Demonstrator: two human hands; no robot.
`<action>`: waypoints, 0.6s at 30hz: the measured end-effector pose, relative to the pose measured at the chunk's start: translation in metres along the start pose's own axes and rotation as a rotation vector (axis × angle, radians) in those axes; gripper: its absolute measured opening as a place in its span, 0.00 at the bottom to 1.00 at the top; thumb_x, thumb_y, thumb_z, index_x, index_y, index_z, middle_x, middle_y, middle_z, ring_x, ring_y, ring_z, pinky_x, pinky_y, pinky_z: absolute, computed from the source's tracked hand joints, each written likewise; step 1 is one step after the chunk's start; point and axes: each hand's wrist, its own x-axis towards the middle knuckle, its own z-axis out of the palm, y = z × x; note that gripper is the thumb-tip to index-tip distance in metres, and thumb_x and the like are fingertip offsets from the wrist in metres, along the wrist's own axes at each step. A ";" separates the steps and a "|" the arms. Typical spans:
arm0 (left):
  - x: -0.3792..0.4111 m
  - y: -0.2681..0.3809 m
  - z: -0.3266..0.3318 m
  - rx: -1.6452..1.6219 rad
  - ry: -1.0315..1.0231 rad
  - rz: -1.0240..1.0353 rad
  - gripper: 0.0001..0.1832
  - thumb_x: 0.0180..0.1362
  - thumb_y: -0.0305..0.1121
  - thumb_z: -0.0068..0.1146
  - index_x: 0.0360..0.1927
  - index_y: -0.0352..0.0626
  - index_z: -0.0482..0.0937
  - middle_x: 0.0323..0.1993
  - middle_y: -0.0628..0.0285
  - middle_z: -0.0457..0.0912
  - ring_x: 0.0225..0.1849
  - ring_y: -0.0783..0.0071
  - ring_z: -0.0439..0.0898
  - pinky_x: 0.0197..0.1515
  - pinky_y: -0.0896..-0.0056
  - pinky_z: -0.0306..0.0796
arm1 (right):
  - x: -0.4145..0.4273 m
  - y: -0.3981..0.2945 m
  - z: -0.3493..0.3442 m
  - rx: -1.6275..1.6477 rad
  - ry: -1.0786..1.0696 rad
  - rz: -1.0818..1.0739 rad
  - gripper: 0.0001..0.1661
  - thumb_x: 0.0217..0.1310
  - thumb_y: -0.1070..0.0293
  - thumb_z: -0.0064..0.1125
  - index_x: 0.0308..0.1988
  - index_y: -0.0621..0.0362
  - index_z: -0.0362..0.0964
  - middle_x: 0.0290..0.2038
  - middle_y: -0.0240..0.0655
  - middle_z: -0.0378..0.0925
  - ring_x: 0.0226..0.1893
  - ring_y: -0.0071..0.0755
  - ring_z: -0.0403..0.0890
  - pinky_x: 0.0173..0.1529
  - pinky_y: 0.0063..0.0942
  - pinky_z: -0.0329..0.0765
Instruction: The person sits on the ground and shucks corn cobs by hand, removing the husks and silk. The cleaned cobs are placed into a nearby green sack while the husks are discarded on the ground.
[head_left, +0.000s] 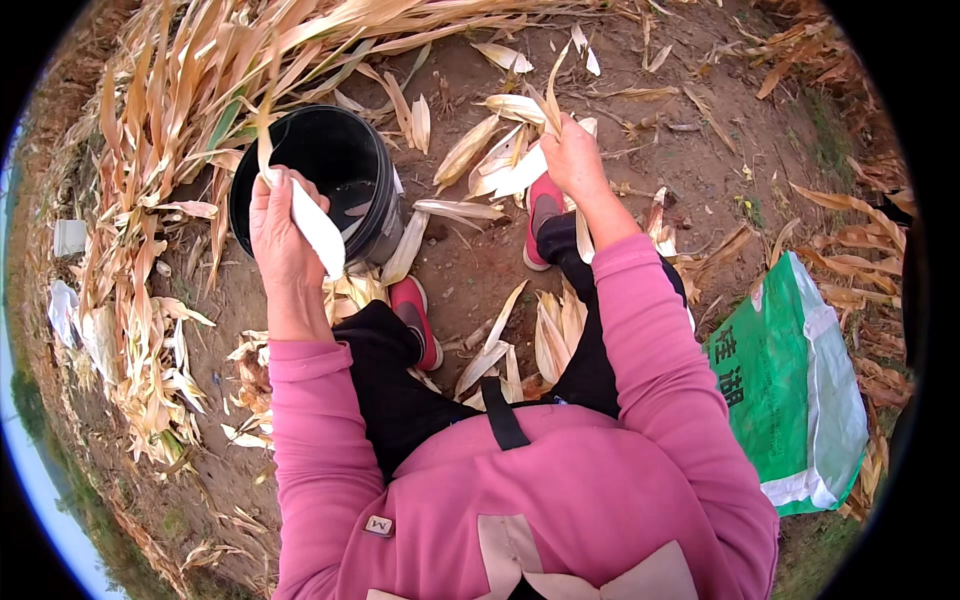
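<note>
My left hand (289, 210) grips a pale corn husk (321, 229) in front of the near rim of a black plastic bucket (387, 225). A thin dry strip sticks up from that fist, while the husk's broad white end hangs down to the right. Farther right, my right hand (574, 157) is closed around dry husk leaves (553, 94), one long tip pointing up. White husk pieces (517, 172) show beside and below this hand. Whether a cob is inside either bunch is hidden. The bucket's dark interior holds a few pale scraps.
Cut dry corn stalks (180, 90) lie in a heap at the upper left. Loose husks (559, 330) litter the soil between my red shoes (414, 319). A green woven sack (772, 390) bearing writing lies at my right. A white container (70, 238) stands far left.
</note>
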 end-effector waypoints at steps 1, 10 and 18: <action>0.003 0.008 -0.021 -0.099 -0.126 0.063 0.03 0.66 0.31 0.51 0.39 0.44 0.73 0.26 0.68 0.74 0.25 0.83 0.72 0.29 0.81 0.67 | 0.005 0.007 -0.007 -0.006 0.029 0.001 0.13 0.59 0.68 0.53 0.42 0.65 0.72 0.34 0.51 0.80 0.34 0.51 0.81 0.42 0.40 0.76; -0.054 -0.060 0.011 1.479 -0.878 -0.599 0.17 0.59 0.37 0.56 0.48 0.39 0.75 0.39 0.46 0.80 0.45 0.49 0.78 0.47 0.59 0.70 | -0.047 -0.064 -0.010 0.796 -0.949 0.245 0.25 0.58 0.50 0.65 0.44 0.59 0.72 0.29 0.25 0.75 0.27 0.15 0.72 0.30 0.17 0.69; -0.025 -0.049 0.041 0.278 -0.157 -0.514 0.23 0.69 0.46 0.43 0.55 0.36 0.71 0.50 0.54 0.78 0.52 0.66 0.76 0.58 0.62 0.67 | -0.069 -0.072 0.021 0.704 -1.106 0.204 0.22 0.59 0.55 0.64 0.44 0.63 0.74 0.30 0.29 0.76 0.27 0.18 0.74 0.31 0.20 0.71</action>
